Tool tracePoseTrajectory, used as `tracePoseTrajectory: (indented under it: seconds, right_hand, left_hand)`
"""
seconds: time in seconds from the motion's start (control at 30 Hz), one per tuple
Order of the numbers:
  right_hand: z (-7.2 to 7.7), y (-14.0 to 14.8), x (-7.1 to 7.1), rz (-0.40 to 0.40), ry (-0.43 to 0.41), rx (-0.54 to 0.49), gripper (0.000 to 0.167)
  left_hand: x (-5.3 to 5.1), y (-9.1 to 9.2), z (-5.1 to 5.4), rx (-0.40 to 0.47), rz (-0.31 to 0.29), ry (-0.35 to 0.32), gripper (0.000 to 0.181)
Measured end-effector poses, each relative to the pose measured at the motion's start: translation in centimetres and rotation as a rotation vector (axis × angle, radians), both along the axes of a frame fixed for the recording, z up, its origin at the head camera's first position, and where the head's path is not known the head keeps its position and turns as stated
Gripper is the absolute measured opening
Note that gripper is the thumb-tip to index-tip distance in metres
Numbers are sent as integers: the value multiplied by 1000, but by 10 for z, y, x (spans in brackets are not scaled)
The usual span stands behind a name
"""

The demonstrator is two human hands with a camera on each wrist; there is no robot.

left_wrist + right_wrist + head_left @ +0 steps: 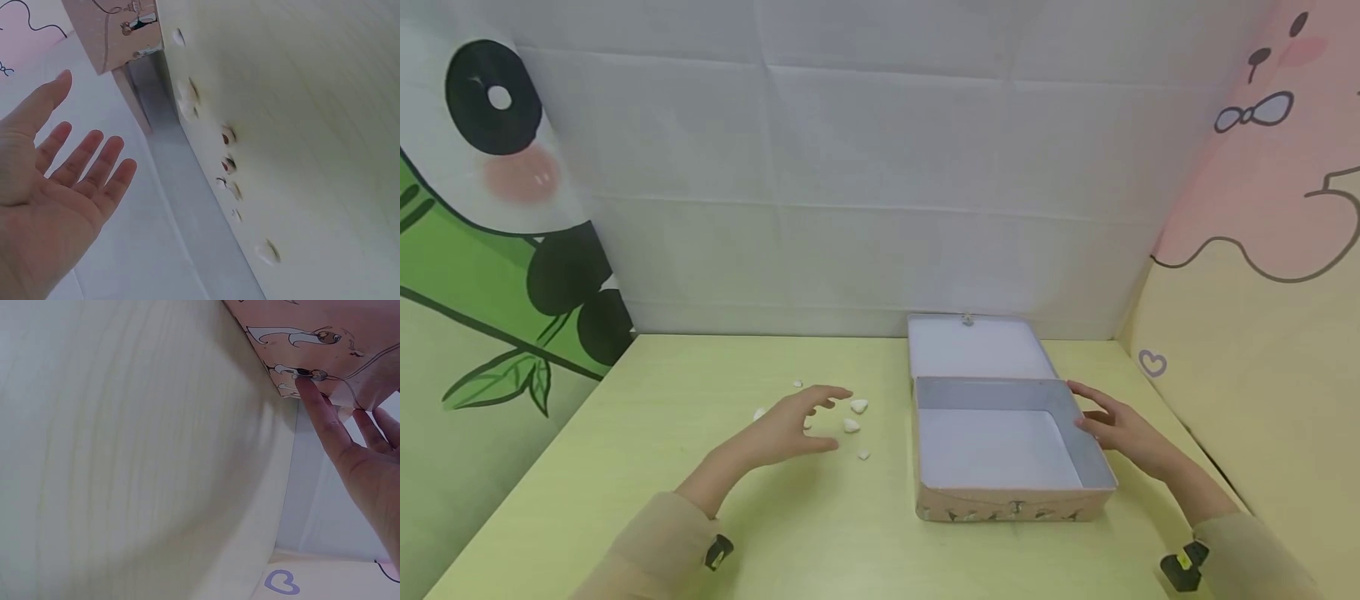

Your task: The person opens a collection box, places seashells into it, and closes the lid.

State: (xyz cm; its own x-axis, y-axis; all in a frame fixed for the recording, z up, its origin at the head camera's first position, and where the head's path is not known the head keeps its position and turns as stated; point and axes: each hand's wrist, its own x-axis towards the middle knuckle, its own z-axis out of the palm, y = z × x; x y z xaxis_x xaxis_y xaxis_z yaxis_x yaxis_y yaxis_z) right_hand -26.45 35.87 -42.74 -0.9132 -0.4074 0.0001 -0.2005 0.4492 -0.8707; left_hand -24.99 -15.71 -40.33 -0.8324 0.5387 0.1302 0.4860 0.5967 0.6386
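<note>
An open box [1017, 505] with a pale inside and a pinkish patterned outside stands on the table, its hinged lid [981, 348] tipped back and nothing seen inside. Against the right side of the box rests my right hand [1131, 433], fingertips touching the patterned wall [350, 356] near its rim. My left hand [778, 429] hovers left of the box with fingers spread and holds nothing. Under and beside it lie several small white shell-like pieces [852, 426], scattered on the table. The left wrist view shows an empty palm [53, 225] and more of these pieces [267, 252].
The pale yellow table [820, 542] meets a white sheet [865, 183] behind it. A panel with a green and black cartoon [490, 275] stands at the left, a pink cartoon panel [1262, 200] at the right. Each sleeve carries a small black device [1183, 567].
</note>
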Motion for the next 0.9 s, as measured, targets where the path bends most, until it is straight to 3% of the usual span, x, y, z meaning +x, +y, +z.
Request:
tracePoseTrajectory:
  seconds: [0.23, 0.57, 0.77, 0.9]
  right_hand:
    - [-1, -4, -3, -15, 2, 0, 60]
    - [-9, -1, -5, -7, -9, -61, 56]
    - [-10, -4, -6, 3, 0, -78, 56]
    - [-11, -4, -8, 0, 6, -81, 56]
  left_hand:
    - [-9, -18, -13, -96, -14, 41, 63]
    - [-22, -33, -30, -165, -57, -11, 52]
    - [-27, -38, -33, -202, -41, -66, 40]
    - [-32, -39, -38, -220, -50, -53, 35]
